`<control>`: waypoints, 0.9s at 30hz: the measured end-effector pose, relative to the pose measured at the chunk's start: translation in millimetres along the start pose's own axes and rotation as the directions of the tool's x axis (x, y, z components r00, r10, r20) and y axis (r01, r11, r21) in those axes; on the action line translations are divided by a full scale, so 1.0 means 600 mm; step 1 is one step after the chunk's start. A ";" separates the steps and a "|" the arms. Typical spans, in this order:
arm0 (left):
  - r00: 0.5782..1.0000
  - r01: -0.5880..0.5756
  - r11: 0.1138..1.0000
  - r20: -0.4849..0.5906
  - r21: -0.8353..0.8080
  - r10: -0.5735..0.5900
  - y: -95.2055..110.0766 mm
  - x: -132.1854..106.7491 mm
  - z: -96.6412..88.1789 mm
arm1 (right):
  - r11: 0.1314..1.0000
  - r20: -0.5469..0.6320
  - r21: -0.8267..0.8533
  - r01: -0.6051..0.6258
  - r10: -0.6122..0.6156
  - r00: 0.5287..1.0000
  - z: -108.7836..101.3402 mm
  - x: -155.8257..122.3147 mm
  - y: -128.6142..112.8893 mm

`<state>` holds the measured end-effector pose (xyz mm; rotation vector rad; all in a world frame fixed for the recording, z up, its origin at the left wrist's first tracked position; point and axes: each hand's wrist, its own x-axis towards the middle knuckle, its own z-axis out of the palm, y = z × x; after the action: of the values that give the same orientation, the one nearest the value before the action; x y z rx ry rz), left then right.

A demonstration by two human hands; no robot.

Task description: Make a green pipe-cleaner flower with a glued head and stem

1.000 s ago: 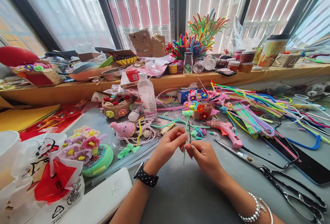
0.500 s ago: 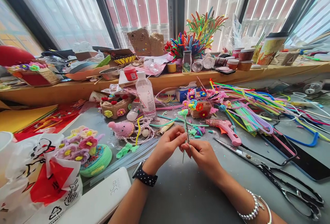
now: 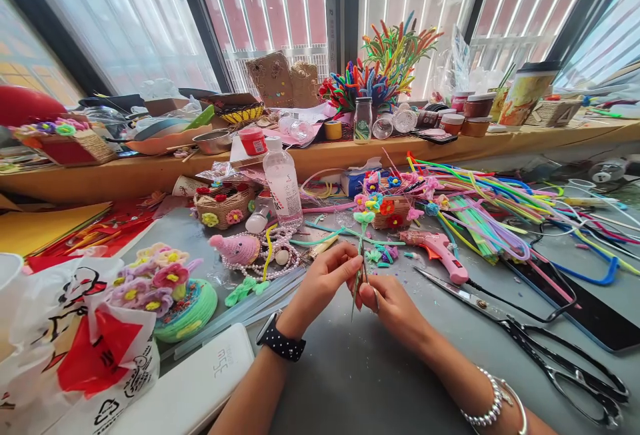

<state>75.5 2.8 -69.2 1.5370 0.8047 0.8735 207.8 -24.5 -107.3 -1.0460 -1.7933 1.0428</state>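
Note:
My left hand [image 3: 324,281] and my right hand [image 3: 395,305] meet over the grey table [image 3: 360,368], both pinching the thin green stem of a small pipe-cleaner flower [image 3: 363,219]. The flower has a pale green head and stands nearly upright between my fingertips. A black dotted watch sits on my left wrist, a beaded bracelet on my right. The stem's lower end sticks out below my fingers.
A pink glue gun [image 3: 440,251] and large scissors [image 3: 540,348] lie to the right. Loose pipe cleaners [image 3: 490,208] spread at the back right. Small flower baskets [image 3: 223,205], a clear bottle [image 3: 283,185], a pink crochet figure [image 3: 239,249], a white box [image 3: 193,388] and a plastic bag [image 3: 85,348] crowd the left.
My hands have stayed in place on the stem, with fingers shifting slightly. The flower has tilted a little and the view has barely moved.

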 end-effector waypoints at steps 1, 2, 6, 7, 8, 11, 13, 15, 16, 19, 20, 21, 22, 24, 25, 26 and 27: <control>1.000 -0.004 1.000 0.003 0.009 0.004 -0.001 0.000 -0.001 | 1.000 -0.006 -0.006 -0.003 0.002 1.000 0.000 0.000 0.000; 1.000 -0.008 1.000 0.006 0.016 0.008 -0.001 0.000 -0.001 | 1.000 -0.015 -0.017 -0.006 0.006 1.000 0.001 0.000 0.001; 1.000 -0.013 1.000 -0.007 0.020 0.013 -0.001 0.000 -0.002 | 0.997 -0.068 -0.077 -0.025 0.019 0.997 0.004 0.000 0.003; 1.000 -0.013 1.000 -0.012 0.017 0.013 0.000 0.001 -0.002 | 0.996 -0.084 -0.090 -0.028 0.021 0.996 0.004 0.001 0.003; 1.000 -0.013 1.000 -0.017 0.013 0.013 0.000 0.001 -0.002 | 0.995 -0.098 -0.097 -0.029 0.019 0.995 0.004 0.001 0.003; 0.999 -0.015 1.000 -0.031 0.003 0.015 0.000 0.001 -0.001 | 0.994 -0.122 -0.106 -0.018 0.005 0.993 0.004 0.003 0.003; 0.999 -0.017 1.000 -0.047 0.005 0.017 0.000 0.001 -0.001 | 0.993 -0.131 -0.115 -0.011 -0.004 0.991 0.004 0.004 0.005; 0.998 -0.025 1.000 -0.062 0.013 0.026 0.000 0.001 -0.001 | 0.992 -0.145 -0.126 -0.014 -0.005 0.989 0.004 0.005 0.007; 0.997 -0.028 0.999 -0.065 0.018 0.029 0.000 0.001 -0.002 | 0.992 -0.149 -0.126 -0.016 -0.003 0.989 0.004 0.005 0.009; 0.997 -0.039 0.999 -0.069 0.031 0.041 0.000 0.001 -0.002 | 0.995 -0.129 -0.095 -0.019 0.007 0.992 0.004 0.003 0.011; 0.997 -0.043 0.998 -0.069 0.035 0.045 0.000 0.001 -0.002 | 0.997 -0.116 -0.078 -0.018 0.009 0.993 0.004 0.003 0.011; 0.996 -0.047 0.998 -0.069 0.039 0.049 0.000 0.001 -0.003 | 0.998 -0.104 -0.063 -0.015 0.009 0.995 0.003 0.002 0.010; 0.996 -0.051 0.998 -0.068 0.042 0.053 0.000 0.001 -0.003 | 0.999 -0.094 -0.051 -0.012 0.007 0.996 0.003 0.001 0.009; 0.996 -0.053 0.998 -0.064 0.042 0.055 0.000 0.001 -0.003 | 0.999 -0.078 -0.038 -0.006 0.003 0.997 0.003 0.000 0.007; 0.997 -0.054 0.998 -0.061 0.040 0.056 0.000 0.001 -0.003 | 0.999 -0.071 -0.036 -0.004 0.001 0.997 0.002 0.000 0.006; 0.997 -0.054 0.998 -0.056 0.037 0.056 0.001 0.001 -0.002 | 0.999 -0.063 -0.032 -0.001 -0.001 0.998 0.002 0.000 0.005; 0.997 -0.053 0.998 -0.047 0.033 0.054 0.001 0.001 -0.002 | 1.000 -0.055 -0.028 0.002 -0.004 0.998 0.002 -0.001 0.003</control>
<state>74.8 4.0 -68.5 1.5769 0.8185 0.9436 207.3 -24.5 -109.6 -1.0780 -1.7690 0.9808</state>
